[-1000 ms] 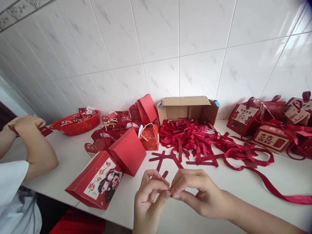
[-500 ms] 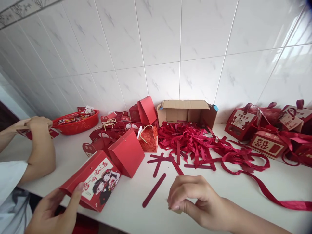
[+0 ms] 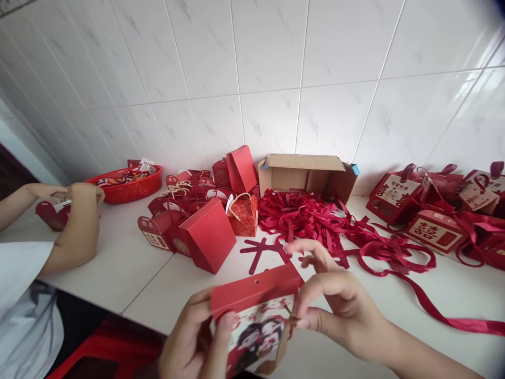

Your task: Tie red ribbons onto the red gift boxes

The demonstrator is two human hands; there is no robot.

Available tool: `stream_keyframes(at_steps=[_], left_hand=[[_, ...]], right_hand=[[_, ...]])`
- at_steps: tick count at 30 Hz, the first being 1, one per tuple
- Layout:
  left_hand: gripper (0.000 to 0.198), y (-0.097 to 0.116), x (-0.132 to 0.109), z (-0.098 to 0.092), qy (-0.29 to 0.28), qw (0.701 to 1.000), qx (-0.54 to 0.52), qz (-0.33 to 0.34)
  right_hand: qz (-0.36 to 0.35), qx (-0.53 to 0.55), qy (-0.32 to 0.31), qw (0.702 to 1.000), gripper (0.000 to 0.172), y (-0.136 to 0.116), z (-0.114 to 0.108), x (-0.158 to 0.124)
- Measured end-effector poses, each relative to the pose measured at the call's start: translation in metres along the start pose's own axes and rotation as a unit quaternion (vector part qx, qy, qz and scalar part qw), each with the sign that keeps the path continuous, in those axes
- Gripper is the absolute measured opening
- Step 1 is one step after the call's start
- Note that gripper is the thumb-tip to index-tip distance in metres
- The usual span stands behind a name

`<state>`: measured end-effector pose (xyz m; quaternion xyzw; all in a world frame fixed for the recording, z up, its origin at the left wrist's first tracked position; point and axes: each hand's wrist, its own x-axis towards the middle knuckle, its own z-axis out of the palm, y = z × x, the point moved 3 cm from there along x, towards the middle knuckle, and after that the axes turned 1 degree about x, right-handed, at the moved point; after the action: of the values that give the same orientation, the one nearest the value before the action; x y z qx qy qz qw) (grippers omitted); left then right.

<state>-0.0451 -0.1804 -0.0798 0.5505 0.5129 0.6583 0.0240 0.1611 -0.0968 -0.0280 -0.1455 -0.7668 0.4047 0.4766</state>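
Observation:
My left hand [image 3: 193, 339] grips the left side of a red gift box [image 3: 256, 316] with a cartoon couple printed on its front, held up close to me over the white counter's near edge. My right hand [image 3: 335, 305] is at the box's right side, thumb and forefinger pinched on something small I cannot make out, the other fingers raised. Flat red strips [image 3: 260, 250] lie crossed on the counter just behind the box. A heap of red ribbons [image 3: 315, 223] spreads beyond them.
An open cardboard box [image 3: 305, 176] lies on its side against the tiled wall. Red gift boxes [image 3: 207, 234] cluster left of centre, and finished ones [image 3: 436, 229] stand at right. A red bowl [image 3: 130, 187] sits at far left, where another person's hands [image 3: 73, 197] hold a red piece.
My left hand picked the printed red box up from the counter at left and brought it to the middle. My right hand moved up to its right side. The strip that lay in front is hidden.

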Motion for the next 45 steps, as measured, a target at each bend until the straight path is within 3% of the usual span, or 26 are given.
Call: stream_keyframes(at_steps=[2, 5, 14, 22, 31, 41, 45], left_hand=[[0.016, 0.006, 0.004, 0.025, -0.035, 0.999, -0.006, 0.038], [0.014, 0.005, 0.009, 0.044, -0.056, 0.996, -0.047, 0.046], [0.013, 0.007, 0.015, 0.061, -0.049, 0.992, -0.11, 0.028], [0.014, 0.005, 0.01, 0.065, -0.058, 0.992, -0.108, 0.023], [0.013, 0.015, 0.008, 0.067, -0.062, 0.988, -0.127, 0.064], [0.008, 0.026, 0.008, 0.067, -0.024, 0.99, -0.137, 0.03], [0.006, 0.031, 0.006, 0.068, -0.02, 0.984, -0.174, 0.043]], right_hand=[[0.027, 0.007, -0.014, 1.0, 0.005, 0.004, 0.002, -0.001], [0.052, 0.035, -0.015, 0.998, 0.004, 0.011, 0.003, -0.001], [0.031, -0.023, 0.075, 0.996, 0.004, 0.023, 0.001, -0.001], [0.006, -0.064, 0.11, 0.992, 0.008, 0.025, -0.001, -0.002], [-0.127, -0.113, 0.077, 0.982, 0.02, 0.016, -0.004, 0.0], [-0.132, -0.119, 0.072, 0.981, 0.023, 0.014, -0.002, -0.002], [-0.107, -0.064, 0.111, 0.986, 0.034, 0.014, -0.002, -0.004]])
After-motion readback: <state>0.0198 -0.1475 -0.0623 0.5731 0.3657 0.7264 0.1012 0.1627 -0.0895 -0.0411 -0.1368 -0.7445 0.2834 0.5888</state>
